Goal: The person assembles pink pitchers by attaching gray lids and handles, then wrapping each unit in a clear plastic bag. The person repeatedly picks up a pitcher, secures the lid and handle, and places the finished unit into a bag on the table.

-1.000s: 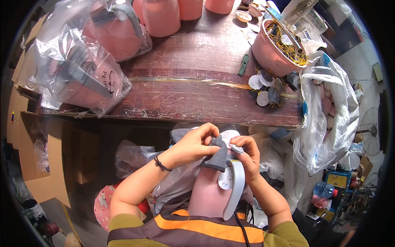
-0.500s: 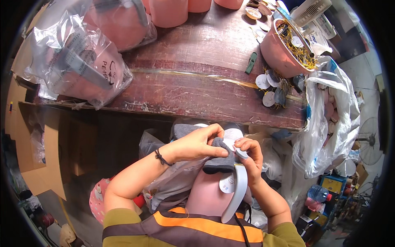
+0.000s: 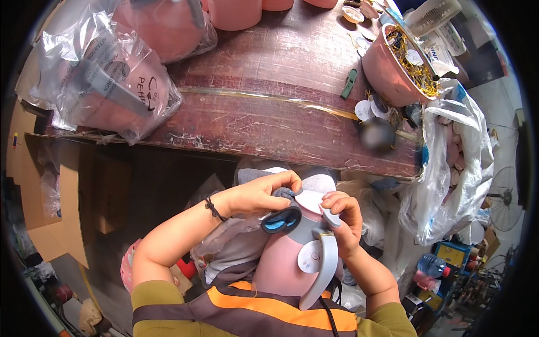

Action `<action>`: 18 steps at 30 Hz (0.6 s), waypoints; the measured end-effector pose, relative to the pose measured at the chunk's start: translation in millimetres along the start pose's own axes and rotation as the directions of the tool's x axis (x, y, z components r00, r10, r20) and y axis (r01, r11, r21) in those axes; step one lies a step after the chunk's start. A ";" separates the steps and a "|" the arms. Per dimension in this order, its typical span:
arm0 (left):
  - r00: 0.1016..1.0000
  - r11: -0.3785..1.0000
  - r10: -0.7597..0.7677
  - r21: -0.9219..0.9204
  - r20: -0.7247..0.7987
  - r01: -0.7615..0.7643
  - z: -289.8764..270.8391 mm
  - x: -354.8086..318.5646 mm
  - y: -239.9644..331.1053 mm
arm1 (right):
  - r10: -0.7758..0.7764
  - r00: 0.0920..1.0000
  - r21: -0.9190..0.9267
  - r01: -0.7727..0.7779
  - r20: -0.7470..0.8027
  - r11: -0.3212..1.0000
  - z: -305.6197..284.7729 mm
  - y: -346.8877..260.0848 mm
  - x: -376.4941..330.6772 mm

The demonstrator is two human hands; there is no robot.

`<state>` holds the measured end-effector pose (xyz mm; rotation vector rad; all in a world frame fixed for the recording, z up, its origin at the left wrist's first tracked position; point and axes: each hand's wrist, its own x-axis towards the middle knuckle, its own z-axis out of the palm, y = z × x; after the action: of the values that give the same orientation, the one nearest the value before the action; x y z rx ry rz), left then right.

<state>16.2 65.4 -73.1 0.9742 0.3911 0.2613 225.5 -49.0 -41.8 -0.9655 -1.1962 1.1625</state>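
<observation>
A pink jug [image 3: 283,264] with a grey collar and a curved grey handle [image 3: 328,269] stands against my body, below the table edge. A round white tag [image 3: 309,256] hangs beside the handle. My left hand [image 3: 266,194] is closed on a dark grey cloth piece [image 3: 282,219], folded over so that blue shows in its opening. It lies beside the jug's white top [image 3: 309,201]. My right hand [image 3: 344,216] has its fingers bent round the grey tab [image 3: 332,219] above the handle. Part of the tab is hidden by those fingers.
Bagged pink jugs [image 3: 120,92] stand at the table's left. To the right are a pink tub [image 3: 387,73] of tags and yellow strings, a green clip-like tool [image 3: 348,84] and loose round tags [image 3: 364,110]. A white plastic bag [image 3: 466,174] hangs off the right corner.
The grey cloth has moved left off the jug's collar and folded, showing its blue inside. More of the white top is uncovered. My right hand stays at the grey tab.
</observation>
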 end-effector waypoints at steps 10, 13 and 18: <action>0.992 0.994 -0.074 -0.072 0.101 0.081 1.9 5.7 9.8 | -0.044 0.998 -0.047 0.045 0.035 0.998 -0.4 -1.3 2.2; 0.999 0.995 -0.053 0.089 -0.002 0.053 11.2 10.3 10.0 | -0.008 1.000 -0.024 0.008 -0.018 1.000 2.0 -1.4 0.5; 1.000 0.989 0.010 0.149 -0.029 -0.005 9.7 13.2 8.2 | 0.025 0.999 -0.003 -0.025 -0.045 1.000 -3.7 4.7 1.0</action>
<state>31.9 67.7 -64.0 1.1201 0.4384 0.2561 228.5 -47.2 -46.7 -1.0069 -1.1530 1.1530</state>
